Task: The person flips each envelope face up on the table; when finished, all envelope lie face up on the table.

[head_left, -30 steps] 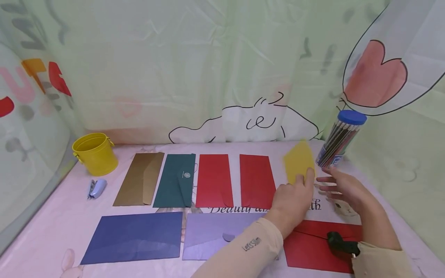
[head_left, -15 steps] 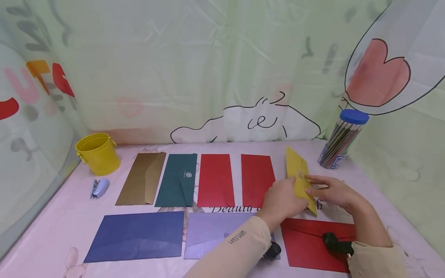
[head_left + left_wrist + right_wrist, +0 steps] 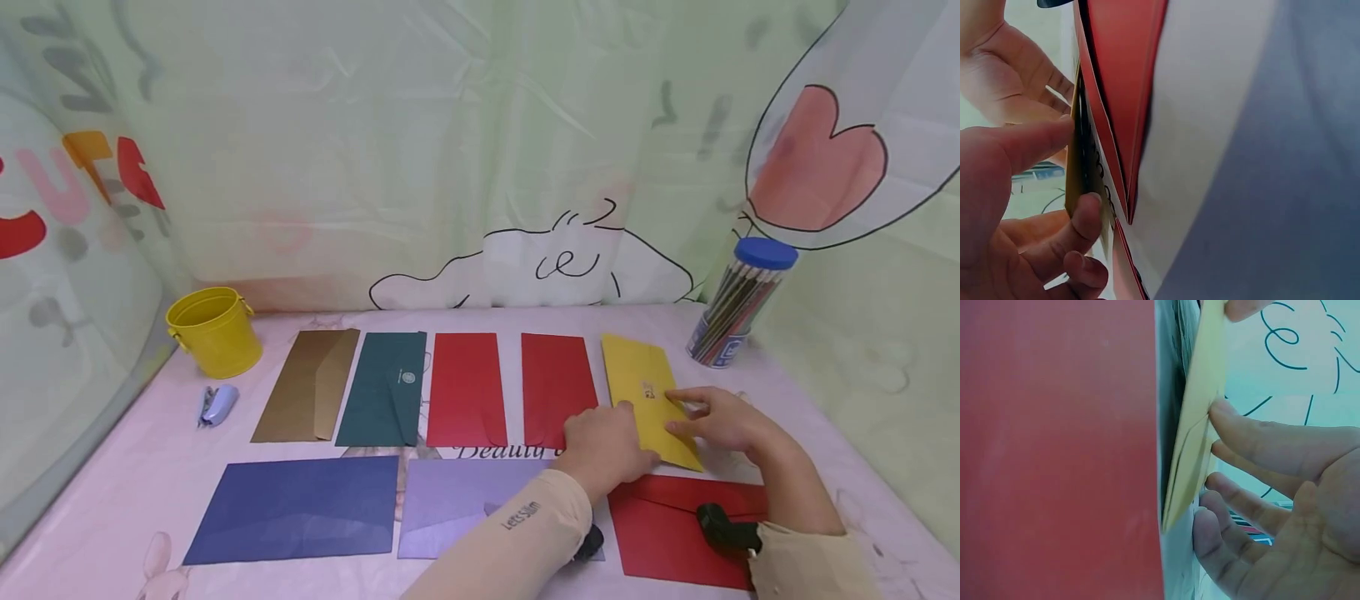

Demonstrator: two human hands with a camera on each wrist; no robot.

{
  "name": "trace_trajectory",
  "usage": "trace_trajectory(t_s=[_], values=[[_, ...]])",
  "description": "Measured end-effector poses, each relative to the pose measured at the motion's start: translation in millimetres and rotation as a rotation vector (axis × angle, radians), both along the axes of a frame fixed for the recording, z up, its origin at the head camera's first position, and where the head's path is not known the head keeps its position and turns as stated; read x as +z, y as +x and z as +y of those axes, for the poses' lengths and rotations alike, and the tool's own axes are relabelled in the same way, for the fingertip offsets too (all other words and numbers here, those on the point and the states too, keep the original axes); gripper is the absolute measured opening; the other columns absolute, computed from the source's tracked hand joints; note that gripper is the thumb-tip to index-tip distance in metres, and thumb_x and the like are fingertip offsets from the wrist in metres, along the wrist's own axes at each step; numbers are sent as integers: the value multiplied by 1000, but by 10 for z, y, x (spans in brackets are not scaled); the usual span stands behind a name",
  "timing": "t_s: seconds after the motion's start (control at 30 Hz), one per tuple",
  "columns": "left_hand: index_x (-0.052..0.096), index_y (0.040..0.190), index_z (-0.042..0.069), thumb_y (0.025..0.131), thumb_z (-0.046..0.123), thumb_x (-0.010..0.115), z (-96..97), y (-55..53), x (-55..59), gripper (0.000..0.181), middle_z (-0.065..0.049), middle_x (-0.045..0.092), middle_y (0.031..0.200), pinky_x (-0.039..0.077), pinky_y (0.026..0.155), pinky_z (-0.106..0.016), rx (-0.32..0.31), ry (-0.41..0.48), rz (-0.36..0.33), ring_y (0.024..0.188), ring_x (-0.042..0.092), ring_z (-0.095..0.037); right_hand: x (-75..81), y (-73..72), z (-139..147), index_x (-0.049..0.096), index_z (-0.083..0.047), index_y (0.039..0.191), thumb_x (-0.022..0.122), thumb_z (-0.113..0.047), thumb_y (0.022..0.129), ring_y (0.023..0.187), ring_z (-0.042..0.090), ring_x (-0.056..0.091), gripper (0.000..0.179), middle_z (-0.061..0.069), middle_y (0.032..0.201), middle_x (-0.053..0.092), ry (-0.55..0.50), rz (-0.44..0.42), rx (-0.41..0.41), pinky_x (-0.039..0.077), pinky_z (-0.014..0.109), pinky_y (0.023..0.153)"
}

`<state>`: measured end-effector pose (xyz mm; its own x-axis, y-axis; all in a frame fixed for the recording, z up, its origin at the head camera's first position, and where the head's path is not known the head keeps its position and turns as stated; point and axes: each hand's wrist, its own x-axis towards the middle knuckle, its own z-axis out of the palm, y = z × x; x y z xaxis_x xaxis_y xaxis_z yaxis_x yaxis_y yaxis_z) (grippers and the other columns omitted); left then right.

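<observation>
A yellow envelope (image 3: 648, 398) lies between both hands at the right end of the back row, close to the table and slightly tilted in the wrist views. My left hand (image 3: 606, 442) pinches its left edge near the front corner; thumb and curled fingers show in the left wrist view. The right hand (image 3: 723, 421) touches the right edge with extended fingertips and thumb, seen beside the envelope's folded side (image 3: 1191, 444) in the right wrist view. Left of it lies a red envelope (image 3: 557, 387), partly behind the left hand. Another red envelope (image 3: 686, 533) sits in front, partly under the right wrist.
Further left in the back row are red (image 3: 467, 390), dark green (image 3: 384, 387) and brown (image 3: 307, 385) envelopes. Blue (image 3: 296, 508) and lilac (image 3: 457, 500) ones lie in front. A yellow bucket (image 3: 225, 337), a small stapler (image 3: 219, 406) and a blue-lidded pencil tub (image 3: 738, 308) stand around them.
The yellow envelope has turned from a raised, slanted position down toward the table beside the red one. The right hand has come in from the right to its edge.
</observation>
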<state>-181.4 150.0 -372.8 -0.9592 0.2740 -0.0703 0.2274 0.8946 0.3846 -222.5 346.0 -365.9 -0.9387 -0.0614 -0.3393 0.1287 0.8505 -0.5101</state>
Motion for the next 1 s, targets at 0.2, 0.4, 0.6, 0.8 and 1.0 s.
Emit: trace_trajectory(t_s=[0.2,0.4,0.6,0.8,1.0], values=[[64,90,24,81,46,79,28,14,9,28,6,51,69,42,67,-34,-4,-34,-64,65,50,-14,-10,-29,4,41,7,148,77,-31,89,122,56,43,79,39,140,40,10,8,26,46,63,92],[65,87,26,79,48,80,78,30,5,28,7,51,70,42,67,-34,-5,-97,-70,66,50,-13,-6,-7,-22,41,10,146,78,-23,88,122,57,43,76,40,140,37,20,23,30,45,63,93],[67,85,26,80,49,78,109,21,-9,27,7,52,69,42,67,-34,-12,-132,-67,66,50,-13,-13,8,-44,41,11,145,77,-20,88,120,57,44,74,40,138,37,28,38,28,46,62,93],[67,86,26,81,50,78,108,38,12,27,6,52,69,42,66,-33,-11,-147,-71,65,50,-13,-23,3,-45,42,10,145,78,-21,88,118,56,45,74,40,137,38,44,40,23,46,62,92],[67,88,25,80,50,78,111,35,17,29,5,52,70,41,69,-34,-1,-154,-74,67,50,-14,-46,-11,-58,41,10,145,77,-19,89,120,56,44,73,40,138,37,45,33,4,46,62,94]])
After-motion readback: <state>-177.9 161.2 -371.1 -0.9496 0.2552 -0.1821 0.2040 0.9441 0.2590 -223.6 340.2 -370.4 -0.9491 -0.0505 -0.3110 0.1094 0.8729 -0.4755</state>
